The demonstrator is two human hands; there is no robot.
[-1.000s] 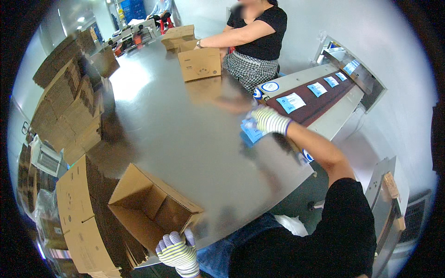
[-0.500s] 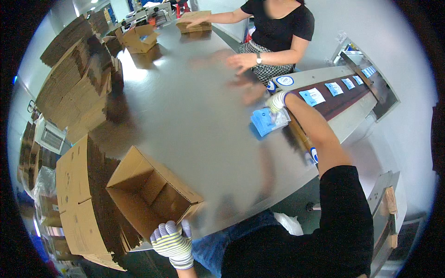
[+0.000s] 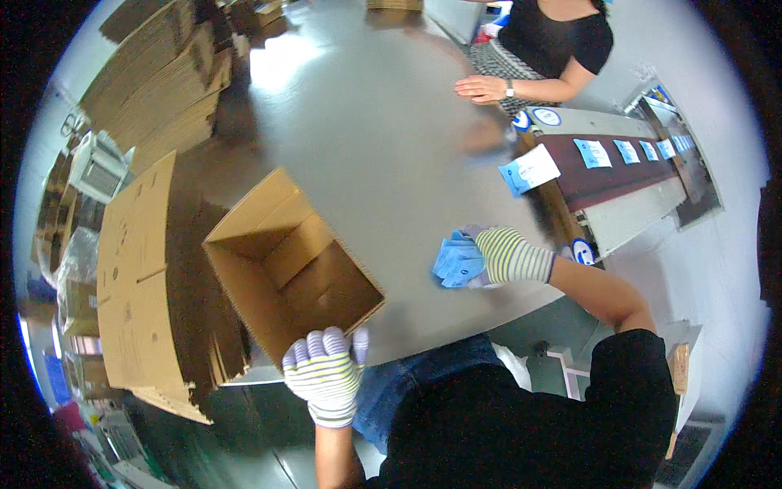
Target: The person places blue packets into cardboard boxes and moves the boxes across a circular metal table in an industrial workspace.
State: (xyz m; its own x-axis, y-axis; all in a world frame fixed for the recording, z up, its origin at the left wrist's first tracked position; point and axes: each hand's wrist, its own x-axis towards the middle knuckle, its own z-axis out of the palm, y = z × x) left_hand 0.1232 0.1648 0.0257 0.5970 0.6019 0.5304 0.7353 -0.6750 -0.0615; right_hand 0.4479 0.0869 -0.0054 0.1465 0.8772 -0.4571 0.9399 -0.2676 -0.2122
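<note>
An open cardboard box stands tilted at the near left of the metal table, and no contents show inside. My left hand, in a striped knit glove, is closed over the box's near rim with its fingers at the edge. Near the table's front right edge, my right hand, gloved alike, is closed on a bunch of blue packets. A single blue and white packet juts from the end of the conveyor belt beyond that hand.
More packets lie in a row on the belt. Flattened cartons stand stacked left of the box, with taller piles behind. Across the table a person in a black top rests a hand near the belt's end.
My right hand has drawn back from the belt's end toward me, bringing the bunch of packets along. A packet now overhangs the belt's end. My left hand stays at the box rim.
</note>
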